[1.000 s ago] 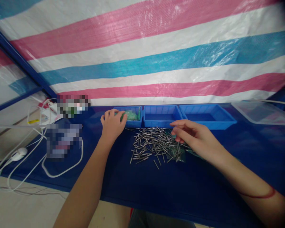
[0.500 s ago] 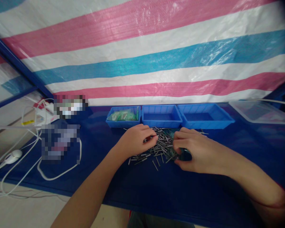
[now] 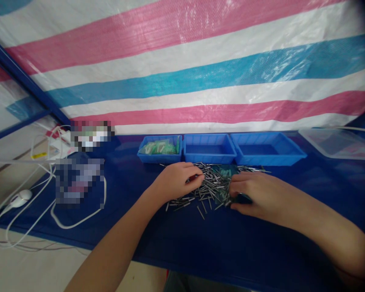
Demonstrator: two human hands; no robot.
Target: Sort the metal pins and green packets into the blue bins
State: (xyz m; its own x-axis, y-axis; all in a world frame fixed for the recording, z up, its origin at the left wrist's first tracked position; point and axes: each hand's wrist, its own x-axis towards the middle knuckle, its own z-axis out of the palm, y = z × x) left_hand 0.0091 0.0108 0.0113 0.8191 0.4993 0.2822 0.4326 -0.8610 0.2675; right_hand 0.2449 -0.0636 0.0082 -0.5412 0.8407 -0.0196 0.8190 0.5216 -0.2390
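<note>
A heap of thin metal pins [image 3: 209, 186], which look like rivets or nails, lies on the dark blue table. My left hand [image 3: 179, 180] rests over the heap's left side. Its fingers are curled and the thumb is close to the forefinger; whatever they pinch is too small to make out. At the heap's right side is my right hand [image 3: 255, 190], with fingers bent towards the thumb and their tips among the pins. What it grips is unclear. A clear greenish plastic bag [image 3: 226, 170] shows among the pins, partly hidden by that hand.
Behind the heap stand three blue bins: the left bin [image 3: 144, 157] holds green-and-white plastic packets [image 3: 161, 147], beside a middle bin [image 3: 209, 157] and a right bin [image 3: 270, 159]. A translucent lid [image 3: 337, 144] lies far right. White cables [image 3: 76, 225] and blurred-out items occupy the left.
My right hand has drawn slightly right and towards me, so more of the greenish bag shows. My left hand has hardly moved. The whole view has shifted a little.
</note>
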